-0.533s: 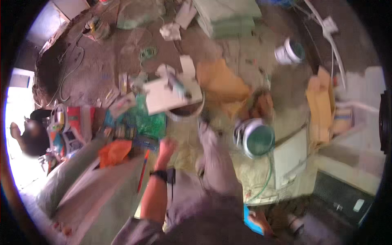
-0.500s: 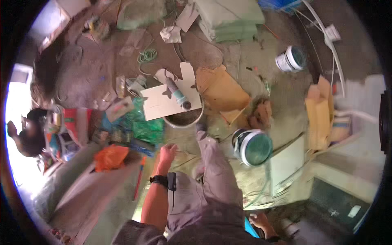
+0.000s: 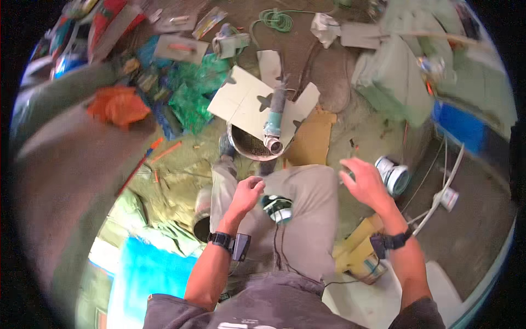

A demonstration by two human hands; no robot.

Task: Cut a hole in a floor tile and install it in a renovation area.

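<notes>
My left hand (image 3: 247, 192) is raised over my lap with fingers curled and nothing visible in it, near a dark, white-banded round object (image 3: 276, 208). My right hand (image 3: 359, 176) hangs above my right knee, fingers apart and empty. Ahead, cut white boards (image 3: 238, 98) with dark star-shaped cutouts rest over a bucket (image 3: 249, 143), and a grey-and-teal cylindrical tool (image 3: 274, 120) lies across them. A piece of brown cardboard (image 3: 309, 148) is beside the bucket.
Green plastic (image 3: 194, 90) and orange cloth (image 3: 118, 107) lie upper left, a coiled green hose (image 3: 274, 21) beyond. A blue panel (image 3: 139, 274) is lower left. A white bucket (image 3: 392, 175), pale pipes (image 3: 452, 172) and pale sheeting (image 3: 400, 88) are on the right.
My view has swung round, shifting the room's objects. My right hand has come up from the lower right to knee level; my left hand is slightly higher and further right.
</notes>
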